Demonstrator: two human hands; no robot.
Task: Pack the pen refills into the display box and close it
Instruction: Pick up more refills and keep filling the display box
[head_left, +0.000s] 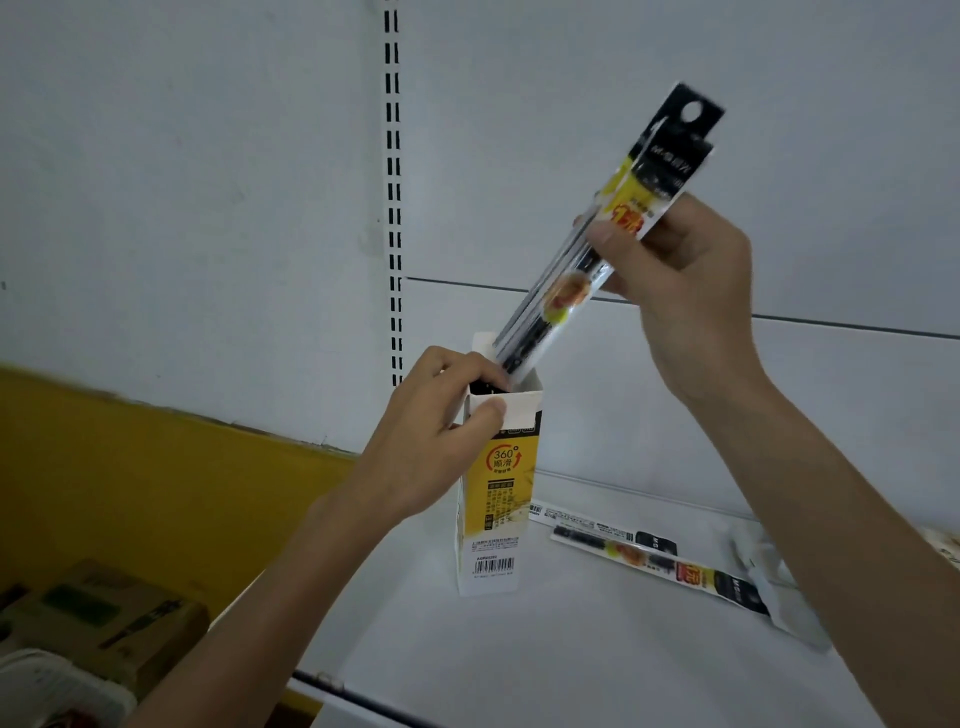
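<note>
Forearms come in from the bottom edge, one on each side, nearest of all. Low on the left, below the shelf, sit brown cardboard cartons (104, 618) and the corner of a white basket (47, 686), with a yellow wall band (156, 467) behind them.

Moving right, the left hand (431, 441) grips the open top of the display box (498, 499). Its thumb lies across the white front flap and its fingers (462, 364) curl over the rim, keeping the box upright on the white shelf (519, 649). The box is tall, narrow and made of thin card, so it is probably light and easy to tip or crush. Steadying it high at the rim, as here, seems the right place.

Above it a bundle of refill packs (563, 296) slants down, its lower end just inside the box's mouth and its black hang-tab end up to the right. The right hand (691, 301) pinches the bundle around its upper half, thumb in front and fingers curled behind. The sleeves look glossy and slippery, and the refills inside thin and somewhat bendy. A firm pinch across the whole bundle should keep single packs from sliding out.

Further right, at least two loose refill packs (660, 564) lie flat on the shelf, near the box but apart from it, not yet packed, and the box is not yet closed
</note>
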